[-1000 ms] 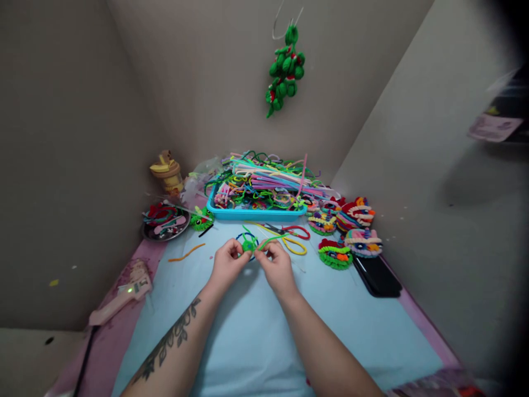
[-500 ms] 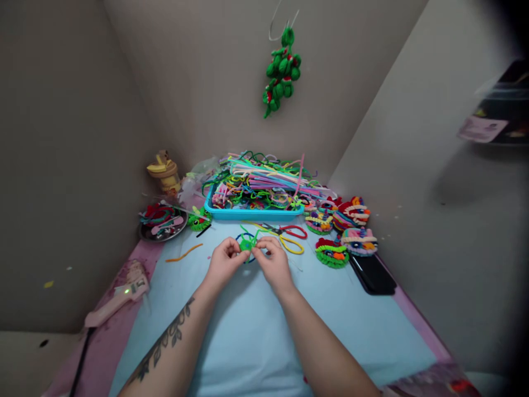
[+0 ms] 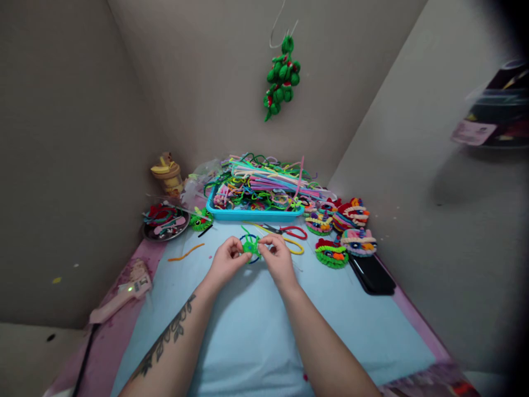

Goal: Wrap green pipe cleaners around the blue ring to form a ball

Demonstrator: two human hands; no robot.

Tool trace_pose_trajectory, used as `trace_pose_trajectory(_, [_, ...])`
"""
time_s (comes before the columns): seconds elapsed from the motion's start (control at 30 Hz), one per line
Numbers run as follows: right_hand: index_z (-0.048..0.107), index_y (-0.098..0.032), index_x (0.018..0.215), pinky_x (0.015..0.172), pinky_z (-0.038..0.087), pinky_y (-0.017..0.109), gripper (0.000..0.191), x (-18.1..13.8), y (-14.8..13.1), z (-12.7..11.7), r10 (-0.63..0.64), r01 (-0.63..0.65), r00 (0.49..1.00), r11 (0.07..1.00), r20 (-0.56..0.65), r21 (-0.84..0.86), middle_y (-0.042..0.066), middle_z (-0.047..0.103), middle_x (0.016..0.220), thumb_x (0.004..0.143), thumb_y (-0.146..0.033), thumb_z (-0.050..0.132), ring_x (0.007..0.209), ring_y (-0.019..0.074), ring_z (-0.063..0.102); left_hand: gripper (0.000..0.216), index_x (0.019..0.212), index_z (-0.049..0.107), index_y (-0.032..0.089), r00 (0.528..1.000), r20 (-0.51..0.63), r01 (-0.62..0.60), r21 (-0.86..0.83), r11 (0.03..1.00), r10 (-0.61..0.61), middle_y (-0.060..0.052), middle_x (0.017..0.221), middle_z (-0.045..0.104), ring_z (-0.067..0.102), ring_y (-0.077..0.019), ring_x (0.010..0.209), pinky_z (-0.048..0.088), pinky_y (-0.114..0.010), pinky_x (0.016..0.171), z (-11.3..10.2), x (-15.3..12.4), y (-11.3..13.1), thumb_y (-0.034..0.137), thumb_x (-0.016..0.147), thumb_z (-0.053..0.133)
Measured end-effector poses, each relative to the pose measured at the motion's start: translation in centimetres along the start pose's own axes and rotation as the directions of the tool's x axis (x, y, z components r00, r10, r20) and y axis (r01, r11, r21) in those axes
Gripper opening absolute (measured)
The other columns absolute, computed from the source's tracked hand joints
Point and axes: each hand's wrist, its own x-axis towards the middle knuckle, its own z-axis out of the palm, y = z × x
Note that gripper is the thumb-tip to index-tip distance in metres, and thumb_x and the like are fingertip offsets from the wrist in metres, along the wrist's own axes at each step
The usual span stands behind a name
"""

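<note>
- Whereas a second ago a green strand trailed out to the right of the work, it is now drawn in, and the right hand (image 3: 279,262) has closed up against the left hand (image 3: 225,262).
- Both hands are together, each pinching one side of the green pipe-cleaner piece (image 3: 250,246), which is held just above the middle of the light blue mat (image 3: 248,336).
- The mat covers a pink table (image 3: 111,336). A pink glue gun (image 3: 120,295) lies at its left edge and a black phone (image 3: 372,274) at the right.
- Just beyond the hands lie an orange strand (image 3: 185,253), red-handled scissors (image 3: 290,230) and a yellow loop (image 3: 294,246).
- To the right sit finished round woven pieces (image 3: 331,255). To the left is a dish of scraps (image 3: 165,221).
- Farther back a blue tray (image 3: 253,214) is heaped with pipe cleaners (image 3: 264,181), and a yellow wooden toy (image 3: 167,173) stands in the corner.
- Bare grey walls close in the table, and a green ornament (image 3: 281,77) hangs on the far wall.
- The held piece is a small, roundish knot. Its loose ends poke up and away towards the tray. I cannot make out a clear long axis.
</note>
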Motion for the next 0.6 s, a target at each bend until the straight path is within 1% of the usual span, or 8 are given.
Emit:
trace_pose_trajectory(0.1, [0.063, -0.020, 0.078, 0.064, 0.040, 0.026, 0.010, 0.2, 0.3, -0.4, 0.006, -0.006, 1.000, 1.000, 0.021, -0.003, 0.005, 0.054, 0.094, 0.071, -0.026, 0.059, 0.087, 0.0177, 0.053, 0.026, 0.072, 0.040, 0.019, 0.999, 0.049, 0.019, -0.023, 1.000, -0.018, 0.008, 0.056, 0.041, 0.032, -0.0055, 0.048, 0.023, -0.018, 0.047, 0.1, -0.2, 0.2, 0.024, 0.067, 0.065])
trace_pose_trajectory(0.3, [0.064, -0.019, 0.072, 0.060, 0.040, 0.025, 0.011, 0.6, 0.9, -0.6, 0.025, -0.026, 0.994, 1.000, 0.102, 0.004, 0.006, 0.056, 0.097, 0.071, -0.029, 0.061, 0.090, 0.0193, 0.054, 0.028, 0.075, 0.040, 0.019, 0.988, 0.152, 0.034, -0.038, 0.999, -0.028, 0.010, 0.053, 0.038, 0.029, -0.0049, 0.045, 0.022, -0.018, 0.046, -0.1, -0.4, 0.7, 0.028, 0.068, 0.066])
trace_pose_trajectory(0.4, [0.065, -0.020, 0.074, 0.062, 0.041, 0.025, 0.011, 0.7, 1.0, -0.6, 0.034, -0.033, 0.989, 0.999, 0.147, -0.009, 0.006, 0.057, 0.099, 0.072, -0.029, 0.060, 0.094, 0.0200, 0.054, 0.029, 0.076, 0.041, 0.019, 0.986, 0.164, 0.026, -0.005, 1.000, -0.025, 0.009, 0.055, 0.037, 0.030, -0.0050, 0.045, 0.022, -0.018, 0.046, -0.3, -0.3, 0.9, 0.029, 0.067, 0.066])
trace_pose_trajectory(0.43, [0.065, -0.020, 0.076, 0.064, 0.042, 0.026, 0.011, 0.7, 1.0, -0.7, 0.031, -0.027, 0.987, 0.999, 0.161, -0.024, 0.006, 0.056, 0.101, 0.072, -0.029, 0.059, 0.096, 0.0202, 0.054, 0.028, 0.077, 0.041, 0.019, 0.987, 0.160, 0.019, 0.013, 1.000, -0.021, 0.009, 0.055, 0.037, 0.030, -0.0052, 0.046, 0.022, -0.018, 0.046, -0.5, -0.3, 0.9, 0.029, 0.068, 0.066])
trace_pose_trajectory(0.5, [0.066, -0.022, 0.082, 0.074, 0.043, 0.029, 0.013, 0.7, 1.0, -0.7, 0.005, 0.007, 0.982, 0.998, 0.190, -0.065, 0.006, 0.055, 0.105, 0.074, -0.027, 0.057, 0.101, 0.0202, 0.051, 0.026, 0.078, 0.041, 0.019, 0.988, 0.153, -0.002, 0.056, 0.998, -0.007, 0.009, 0.056, 0.036, 0.031, -0.0057, 0.047, 0.024, -0.019, 0.047, -0.7, -0.3, 1.0, 0.027, 0.069, 0.064])
trace_pose_trajectory(0.6, [0.066, -0.023, 0.081, 0.092, 0.036, 0.035, 0.012, 0.6, 1.0, -0.8, -0.053, 0.087, 0.969, 0.987, 0.242, -0.135, 0.006, 0.053, 0.109, 0.077, -0.027, 0.056, 0.108, 0.0202, 0.047, 0.022, 0.081, 0.043, 0.019, 0.988, 0.156, -0.041, 0.123, 0.992, 0.021, 0.007, 0.060, 0.041, 0.035, -0.0068, 0.051, 0.027, -0.019, 0.050, -1.1, -0.3, 1.2, 0.025, 0.071, 0.061])
